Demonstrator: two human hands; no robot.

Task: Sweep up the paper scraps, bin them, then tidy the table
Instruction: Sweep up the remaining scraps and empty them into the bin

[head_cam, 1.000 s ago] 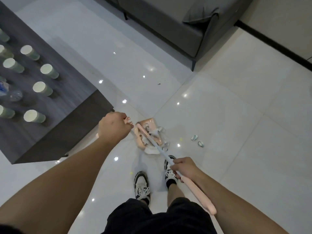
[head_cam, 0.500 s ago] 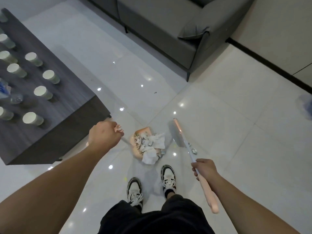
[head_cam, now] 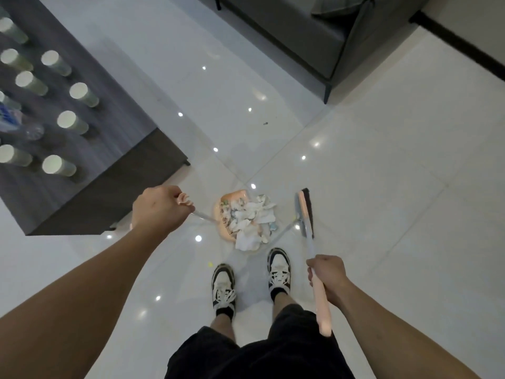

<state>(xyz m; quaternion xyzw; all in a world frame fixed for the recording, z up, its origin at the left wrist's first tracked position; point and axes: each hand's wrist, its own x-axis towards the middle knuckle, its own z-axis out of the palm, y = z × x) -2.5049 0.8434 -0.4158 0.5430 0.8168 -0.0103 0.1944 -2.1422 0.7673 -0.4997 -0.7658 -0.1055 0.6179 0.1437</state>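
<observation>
Pan gripped by L hand, broom by R hand; heaped scraps could be spilled if tipped.

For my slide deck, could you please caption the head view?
Left hand holds a dustpan heaped with paper scraps; right hand holds the broom beside it.

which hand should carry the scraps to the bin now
Left. The left hand already grips the handle of the dustpan, which is heaped with paper scraps. The right hand is taken up holding the broom, off to the pan's right.
</observation>
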